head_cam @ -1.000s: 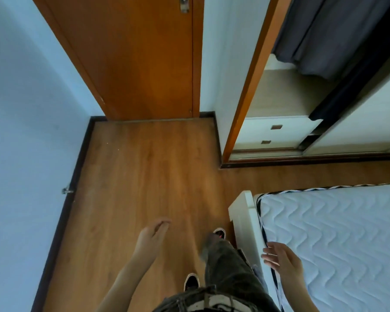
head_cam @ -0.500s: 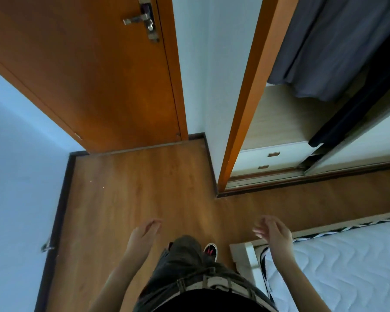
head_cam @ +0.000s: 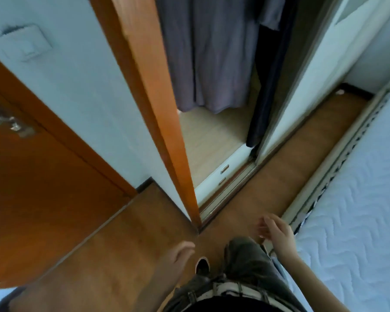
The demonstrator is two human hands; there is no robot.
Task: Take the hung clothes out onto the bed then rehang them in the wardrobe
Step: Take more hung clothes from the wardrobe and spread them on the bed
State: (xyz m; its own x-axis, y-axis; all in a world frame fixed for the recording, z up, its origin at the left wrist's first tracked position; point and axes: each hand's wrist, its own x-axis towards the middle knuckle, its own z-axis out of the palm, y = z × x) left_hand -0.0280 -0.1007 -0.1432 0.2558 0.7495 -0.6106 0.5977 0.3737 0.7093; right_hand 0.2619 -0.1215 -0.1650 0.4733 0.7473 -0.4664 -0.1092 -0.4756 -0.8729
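Observation:
The open wardrobe [head_cam: 214,140] is ahead, framed by an orange wooden post. A grey-purple garment [head_cam: 207,55] hangs inside it, with a dark navy garment [head_cam: 268,86] to its right. The bed's white quilted mattress [head_cam: 356,221] fills the right side. My left hand [head_cam: 178,255] hangs low over the wooden floor, fingers loosely apart and holding nothing. My right hand [head_cam: 277,233] is raised near the bed's corner, fingers spread, also holding nothing. Both hands are well short of the clothes.
An orange room door [head_cam: 43,188] with a metal handle [head_cam: 11,126] stands at the left. A light switch [head_cam: 25,43] is on the wall. White drawers [head_cam: 221,176] sit at the wardrobe's bottom. A narrow strip of wooden floor [head_cam: 302,158] runs between wardrobe and bed.
The view has swung up and to the right, bringing the wardrobe and hanging clothes closer and more central. My right hand has lifted from the bed edge. Both hands still hold nothing.

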